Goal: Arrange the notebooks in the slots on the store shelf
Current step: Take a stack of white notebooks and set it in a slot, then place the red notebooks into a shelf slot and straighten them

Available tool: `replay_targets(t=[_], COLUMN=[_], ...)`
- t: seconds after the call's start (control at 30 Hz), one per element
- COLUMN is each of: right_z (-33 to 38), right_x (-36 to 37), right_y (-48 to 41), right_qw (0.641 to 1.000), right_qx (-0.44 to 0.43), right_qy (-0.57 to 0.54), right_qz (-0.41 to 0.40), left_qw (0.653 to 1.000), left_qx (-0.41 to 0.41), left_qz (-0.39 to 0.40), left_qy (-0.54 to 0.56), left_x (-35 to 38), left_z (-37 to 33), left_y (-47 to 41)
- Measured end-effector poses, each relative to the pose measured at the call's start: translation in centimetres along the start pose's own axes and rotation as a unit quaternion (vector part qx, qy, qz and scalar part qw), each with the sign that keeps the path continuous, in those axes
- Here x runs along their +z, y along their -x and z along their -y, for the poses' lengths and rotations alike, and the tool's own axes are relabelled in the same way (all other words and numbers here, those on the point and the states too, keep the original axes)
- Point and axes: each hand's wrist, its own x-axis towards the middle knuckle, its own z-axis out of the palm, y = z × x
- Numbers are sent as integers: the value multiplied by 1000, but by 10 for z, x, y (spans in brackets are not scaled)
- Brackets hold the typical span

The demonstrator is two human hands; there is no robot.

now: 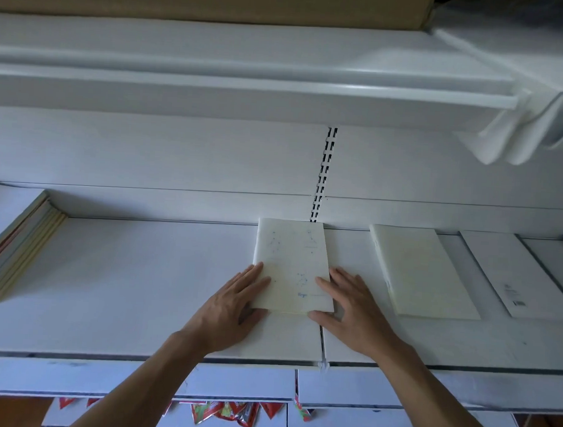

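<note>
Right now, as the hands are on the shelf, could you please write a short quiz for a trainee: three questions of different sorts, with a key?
1. True or false: both the left hand and the right hand touch the constellation notebook.
2. Choose one: where does the stack of coloured notebooks lie on the shelf? A) at its far left B) at its far right C) under the right hand.
3. Fill the gap: the plain yellow notebook lies to the ___ of the constellation notebook.

Key: 1 true; 2 A; 3 right.
</note>
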Motion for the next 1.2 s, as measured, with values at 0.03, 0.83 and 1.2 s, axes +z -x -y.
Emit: replay_targets(t=[0.03,0.83,1.2], right_z=[2,398,548], right_x=[-3,89,146], right_y=[0,-67,-117], right_qw=[1000,994,986], right_qx=[3,-109,-166], right_qy=[-11,1,29], right_qz=[3,17,15], left_qw=[1000,885,887], left_qx=[-10,-423,-416], left_qz=[1,-46,-96], left_qy=[3,-189,-178], left_x=[-1,-252,-308], left_z=[-1,80,188], left_y=[1,316,381])
